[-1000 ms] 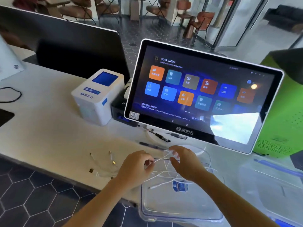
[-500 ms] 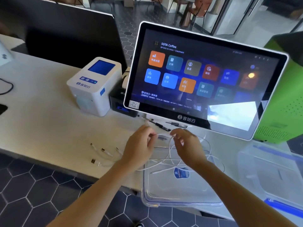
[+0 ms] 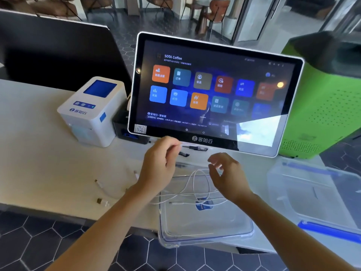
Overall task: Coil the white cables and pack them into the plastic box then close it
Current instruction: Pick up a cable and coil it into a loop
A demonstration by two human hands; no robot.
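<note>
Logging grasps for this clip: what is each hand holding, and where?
Left hand pinches a white cable near one end; the exact grip spot is blurred. Right hand is open, holding nothing.

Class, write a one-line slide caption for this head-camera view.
Left hand pinches a white cable looped over a clear plastic box; right hand hovers open beside it.
</note>
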